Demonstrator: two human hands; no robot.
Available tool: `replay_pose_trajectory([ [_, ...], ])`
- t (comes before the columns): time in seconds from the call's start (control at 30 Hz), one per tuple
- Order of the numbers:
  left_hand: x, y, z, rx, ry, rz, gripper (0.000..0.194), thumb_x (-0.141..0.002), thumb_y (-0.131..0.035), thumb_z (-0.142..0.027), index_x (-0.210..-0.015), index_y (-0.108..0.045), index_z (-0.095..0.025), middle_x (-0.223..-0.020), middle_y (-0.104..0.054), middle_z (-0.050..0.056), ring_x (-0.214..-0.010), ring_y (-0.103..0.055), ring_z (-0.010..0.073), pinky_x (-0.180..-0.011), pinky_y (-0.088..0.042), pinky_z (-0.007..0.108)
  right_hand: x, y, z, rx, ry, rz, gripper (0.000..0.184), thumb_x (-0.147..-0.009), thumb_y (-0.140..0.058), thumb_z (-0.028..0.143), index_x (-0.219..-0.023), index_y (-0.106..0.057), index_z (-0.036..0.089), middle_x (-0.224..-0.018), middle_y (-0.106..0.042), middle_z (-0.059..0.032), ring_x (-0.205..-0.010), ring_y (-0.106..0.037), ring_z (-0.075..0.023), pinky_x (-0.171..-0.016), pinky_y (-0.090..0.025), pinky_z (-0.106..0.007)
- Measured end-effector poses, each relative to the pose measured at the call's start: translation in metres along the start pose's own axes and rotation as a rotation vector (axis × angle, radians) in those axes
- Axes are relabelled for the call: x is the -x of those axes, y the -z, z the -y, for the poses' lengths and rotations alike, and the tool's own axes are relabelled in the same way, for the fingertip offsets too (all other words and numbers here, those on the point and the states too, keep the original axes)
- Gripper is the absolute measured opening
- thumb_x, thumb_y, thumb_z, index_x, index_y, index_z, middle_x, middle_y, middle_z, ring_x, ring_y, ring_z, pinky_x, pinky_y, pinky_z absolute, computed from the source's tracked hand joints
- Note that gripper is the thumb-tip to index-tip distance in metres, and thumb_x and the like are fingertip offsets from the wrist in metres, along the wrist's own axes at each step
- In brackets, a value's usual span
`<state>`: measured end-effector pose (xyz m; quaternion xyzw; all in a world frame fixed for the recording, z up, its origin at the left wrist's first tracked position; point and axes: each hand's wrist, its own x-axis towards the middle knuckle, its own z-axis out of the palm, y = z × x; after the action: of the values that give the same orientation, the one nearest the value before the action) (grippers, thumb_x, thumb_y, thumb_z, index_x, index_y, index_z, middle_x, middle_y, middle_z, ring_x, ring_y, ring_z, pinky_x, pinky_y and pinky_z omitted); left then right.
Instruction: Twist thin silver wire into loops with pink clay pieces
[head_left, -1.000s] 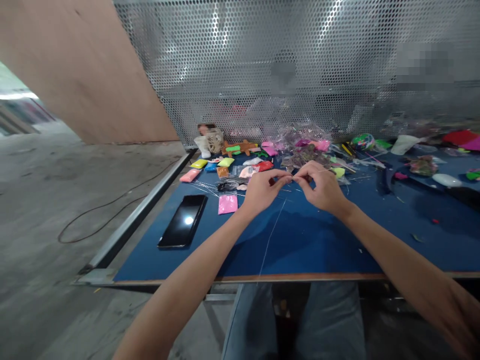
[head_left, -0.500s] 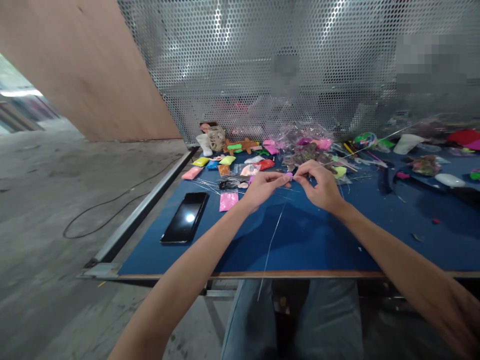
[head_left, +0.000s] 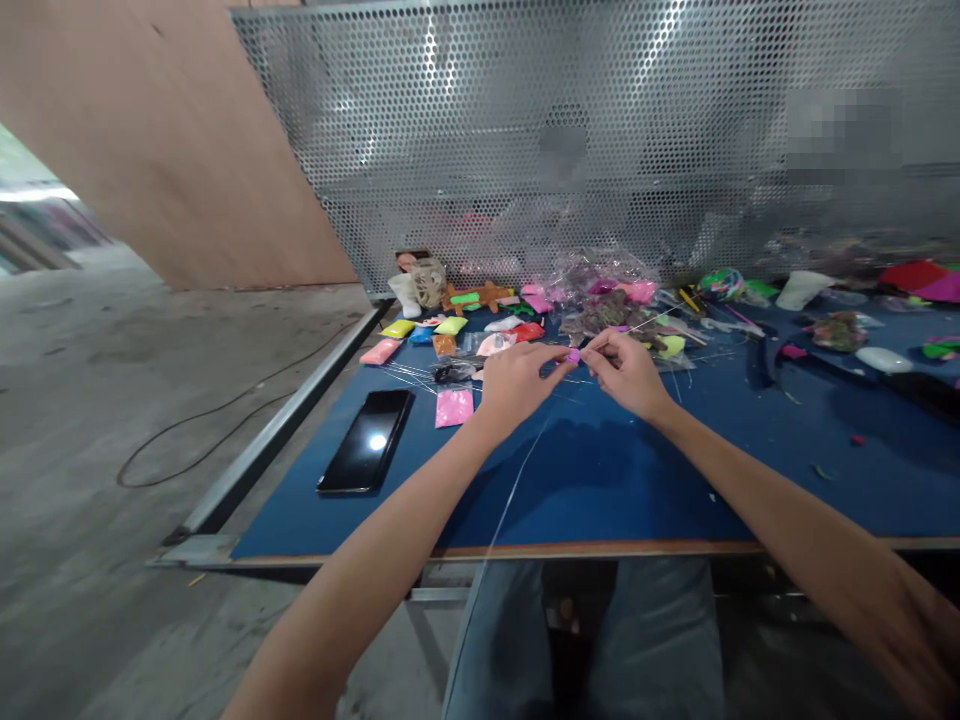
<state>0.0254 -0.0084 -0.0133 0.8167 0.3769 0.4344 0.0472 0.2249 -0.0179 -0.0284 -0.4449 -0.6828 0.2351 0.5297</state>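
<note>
Purple lump [head_left: 573, 356] is partly hidden by left fingertips [head_left: 559, 352].

A small, bright purple piece [head_left: 573, 356] is pinched at the fingertips of the left grip [head_left: 519, 385], just beside those of the right grip [head_left: 622, 372]. One thin, pale strand [head_left: 517, 480] slants from below the grips toward the wearer; another pale length [head_left: 651, 320] rises beyond the right grip. Any join is hidden.

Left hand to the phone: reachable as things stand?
Probably yes: the phone lies uncovered, left of the left hand, and the flat pink packet between them hardly blocks. That hand seems to be pinching a small purple piece, though.
</note>
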Motion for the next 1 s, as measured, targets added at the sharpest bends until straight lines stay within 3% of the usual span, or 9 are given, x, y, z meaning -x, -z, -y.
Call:
replay_pose_trajectory([
  [0.27, -0.003, 0.001, 0.008, -0.148, -0.184, 0.022, 0.026, -0.097, -0.058, -0.043, -0.098, -0.078, -0.026, -0.093, -0.077, 0.007, -0.083, -0.068, 0.0214, -0.071, -0.040, 0.032, 0.003, -0.002, 0.007, -0.103, -0.090, 0.068, 0.034, -0.089, -0.065, 0.054, -0.089, -0.058, 0.021, -0.066, -0.068, -0.0003, -0.032, -0.044, -0.0080, -0.029, -0.032, -0.023],
  [0.43, -0.004, 0.003, 0.010, -0.240, -0.277, 0.039, 0.028, -0.100, -0.052, -0.040, -0.102, -0.076, -0.026, -0.096, -0.077, 0.007, -0.084, -0.068, 0.0217, -0.071, -0.037, 0.033, 0.003, -0.002, 0.007, -0.110, -0.077, 0.073, 0.032, -0.090, -0.065, 0.052, -0.090, -0.057, 0.021, -0.067, -0.068, 0.0003, -0.030, -0.044, -0.0083, -0.028, -0.032, -0.024],
  [0.7, -0.006, 0.003, 0.007, -0.229, -0.269, 0.034, 0.027, -0.100, -0.052, -0.040, -0.099, -0.076, -0.026, -0.093, -0.076, 0.008, -0.081, -0.068, 0.0210, -0.068, -0.033, 0.033, 0.004, -0.002, 0.008, -0.038, -0.034, 0.052, 0.030, -0.092, -0.062, 0.050, -0.089, -0.059, 0.020, -0.068, -0.069, -0.0025, -0.044, -0.054, -0.0111, -0.039, -0.038, -0.024],
  [1.0, -0.005, -0.001, 0.017, -0.302, -0.386, -0.039, 0.027, -0.101, -0.052, -0.038, -0.098, -0.076, -0.025, -0.088, -0.077, 0.004, -0.077, -0.069, 0.0172, -0.065, -0.034, 0.031, 0.002, -0.001, 0.005, 0.052, 0.051, 0.049, 0.030, -0.093, -0.061, 0.049, -0.092, -0.060, 0.020, -0.071, -0.073, -0.0042, -0.056, -0.063, -0.0160, -0.051, -0.045, -0.027],
])
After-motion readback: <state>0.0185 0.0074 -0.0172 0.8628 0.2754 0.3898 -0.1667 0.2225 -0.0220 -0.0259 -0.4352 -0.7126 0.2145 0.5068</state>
